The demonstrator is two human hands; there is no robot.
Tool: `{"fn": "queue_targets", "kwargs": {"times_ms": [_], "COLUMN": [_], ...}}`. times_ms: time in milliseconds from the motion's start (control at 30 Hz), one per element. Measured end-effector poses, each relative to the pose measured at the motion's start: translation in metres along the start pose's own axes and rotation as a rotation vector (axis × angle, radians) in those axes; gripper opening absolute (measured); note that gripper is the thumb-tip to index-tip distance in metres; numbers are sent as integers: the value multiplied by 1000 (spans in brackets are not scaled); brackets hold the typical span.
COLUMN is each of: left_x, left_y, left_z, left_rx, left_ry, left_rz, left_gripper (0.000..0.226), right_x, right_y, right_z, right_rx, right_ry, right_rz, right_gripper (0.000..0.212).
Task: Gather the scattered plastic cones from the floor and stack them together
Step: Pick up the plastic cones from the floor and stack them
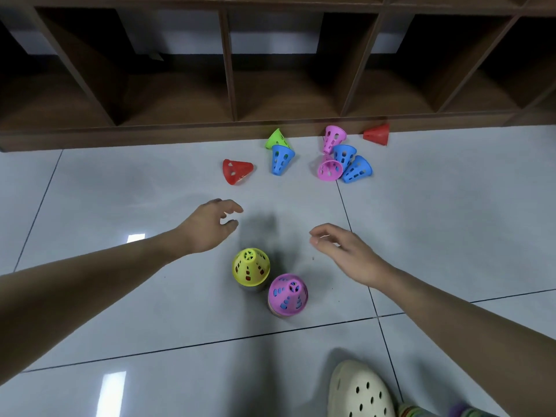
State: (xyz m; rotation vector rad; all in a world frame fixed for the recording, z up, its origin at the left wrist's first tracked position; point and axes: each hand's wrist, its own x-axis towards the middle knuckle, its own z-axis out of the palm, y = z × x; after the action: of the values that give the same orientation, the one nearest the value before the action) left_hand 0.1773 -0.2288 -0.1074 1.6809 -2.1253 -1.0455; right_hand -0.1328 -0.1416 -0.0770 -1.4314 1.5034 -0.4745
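Two hands: both empty above the floor (pixel 120 206), fingers loosely spread
Left hand (pixel 210 225): open, holding nothing, near the red cone (pixel 236 171) lying on its side
Yellow stack (pixel 251 267): upright on the floor, touching the pink stack (pixel 288 294) to its right
Loose cones: green cone (pixel 276 139), blue cone (pixel 282 159), pink and blue cluster (pixel 343 159), far red cone (pixel 377 134), all along the shelf unit (pixel 180 127) base
Right hand (pixel 346 251): open, grasping nothing
Shoe (pixel 359 389): bottom edge
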Motion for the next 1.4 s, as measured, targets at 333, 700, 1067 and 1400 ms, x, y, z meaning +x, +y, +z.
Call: {"fn": "queue_targets", "kwargs": {"times_ms": [333, 700, 1067, 1400], "left_x": [94, 180, 204, 183], "left_y": [-17, -35, -51, -78], "left_z": [-13, -16, -23, -27], "left_rx": [58, 11, 368, 629], "left_ry": [136, 197, 202, 160], "left_rz": [-107, -157, -136, -68], "left_gripper": [48, 63, 64, 54], "right_x": [76, 166, 214, 218], "right_y": [22, 45, 45, 32], "right_z": [-39, -74, -74, -47], "right_rx": [30, -306, -309, -188], "right_ry": [224, 286, 286, 299], "right_rz": [136, 138, 196, 298], "right_gripper": [26, 61, 78, 43]}}
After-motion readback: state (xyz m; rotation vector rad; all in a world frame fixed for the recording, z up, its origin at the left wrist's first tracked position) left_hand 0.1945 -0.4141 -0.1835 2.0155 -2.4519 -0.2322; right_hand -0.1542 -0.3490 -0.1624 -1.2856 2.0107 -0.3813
